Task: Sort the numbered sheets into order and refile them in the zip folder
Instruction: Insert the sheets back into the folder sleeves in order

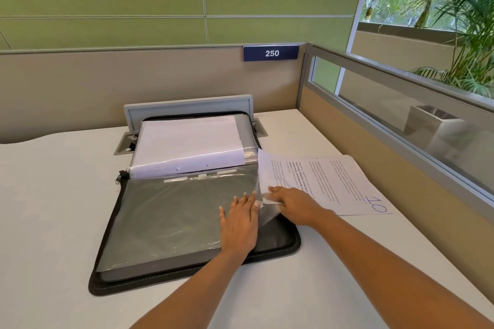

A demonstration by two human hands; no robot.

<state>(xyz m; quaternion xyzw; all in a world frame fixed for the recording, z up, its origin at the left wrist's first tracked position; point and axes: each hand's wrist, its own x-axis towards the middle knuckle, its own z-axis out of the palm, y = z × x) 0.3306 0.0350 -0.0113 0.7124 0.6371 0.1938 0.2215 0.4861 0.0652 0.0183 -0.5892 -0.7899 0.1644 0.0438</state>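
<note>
A black zip folder (107, 272) lies open on the desk, its clear plastic sleeves (171, 211) stacked on the near half. The far half holds sleeves with white sheets (187, 139) inside. My left hand (239, 222) presses flat on the top near sleeve by its right edge. My right hand (291, 204) pinches the edge of a printed sheet (326, 181) where it meets the sleeve's lifted open side. A handwritten "10" (377, 203) marks that sheet, which lies mostly on the desk to the folder's right.
The white desk (53, 195) is bounded by a beige partition (107, 83) behind and a glass-topped divider (401, 115) on the right. A grey cable tray (187, 107) stands behind the folder. A "250" sign (271, 53) hangs on the partition.
</note>
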